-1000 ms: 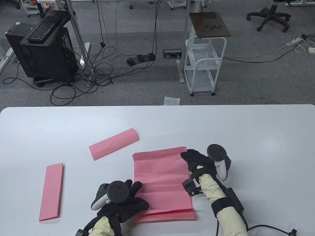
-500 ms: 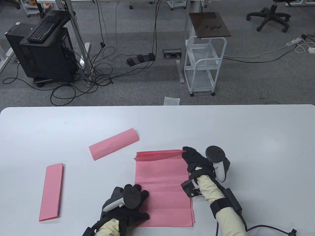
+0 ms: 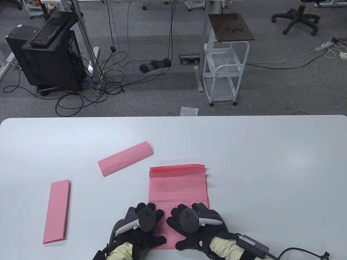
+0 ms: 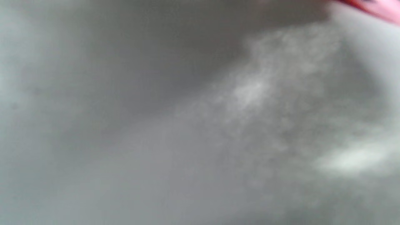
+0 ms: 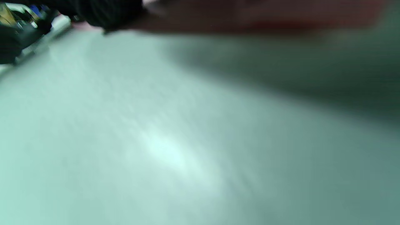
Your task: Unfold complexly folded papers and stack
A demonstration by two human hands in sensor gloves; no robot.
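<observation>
A partly unfolded pink paper (image 3: 177,187) lies flat near the table's front middle, with a narrow folded flap along its far edge. My left hand (image 3: 147,210) and right hand (image 3: 188,210) rest side by side, palms down and fingers spread, on its near end. Two folded pink strips lie to the left, one (image 3: 125,158) slanted beyond the paper and one (image 3: 56,211) lengthwise near the left. Both wrist views are blurred. The left wrist view shows a sliver of pink paper (image 4: 375,7), and the right wrist view shows a dark glove (image 5: 103,12).
The white table (image 3: 271,162) stretches bare to the right and far side. Beyond its far edge is the floor with a white cart (image 3: 225,70), cables and a black computer stand (image 3: 48,54).
My right hand let go of the paper's far right corner and came back to the near end beside my left hand. The lifted far flap dropped flat.
</observation>
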